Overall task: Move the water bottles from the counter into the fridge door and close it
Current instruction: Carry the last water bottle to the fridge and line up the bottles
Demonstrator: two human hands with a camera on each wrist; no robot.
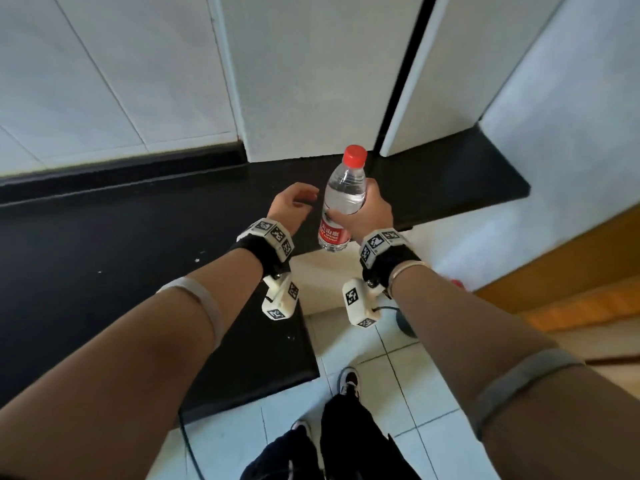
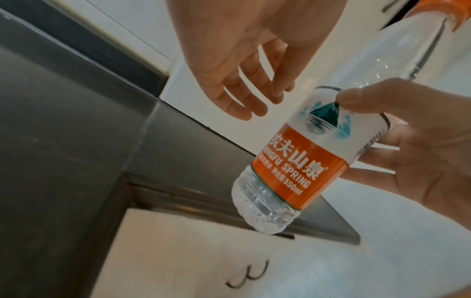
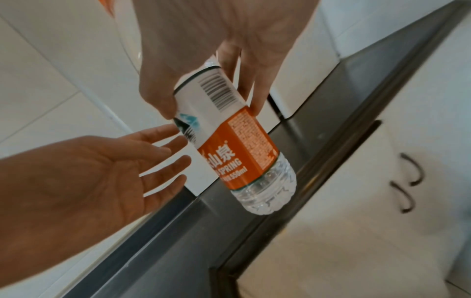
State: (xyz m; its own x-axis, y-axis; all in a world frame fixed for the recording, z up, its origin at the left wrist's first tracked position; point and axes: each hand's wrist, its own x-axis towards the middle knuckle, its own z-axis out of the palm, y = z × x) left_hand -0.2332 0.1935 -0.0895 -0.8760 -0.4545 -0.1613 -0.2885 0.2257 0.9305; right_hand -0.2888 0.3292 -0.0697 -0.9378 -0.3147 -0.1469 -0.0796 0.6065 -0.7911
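Observation:
My right hand grips a clear water bottle with a red cap and a red-and-white label. It holds the bottle upright in the air above the front edge of the black counter. In the right wrist view the thumb and fingers of the right hand wrap the top of the bottle's label. My left hand hovers just left of the bottle with relaxed fingers, holding nothing; the left hand is apart from the bottle. Behind the counter stands the white fridge, its doors closed.
A dark vertical gap separates two white fridge panels. White cabinet doors with dark curved handles sit under the counter. White floor tiles and my feet lie below. A wooden surface is at the right.

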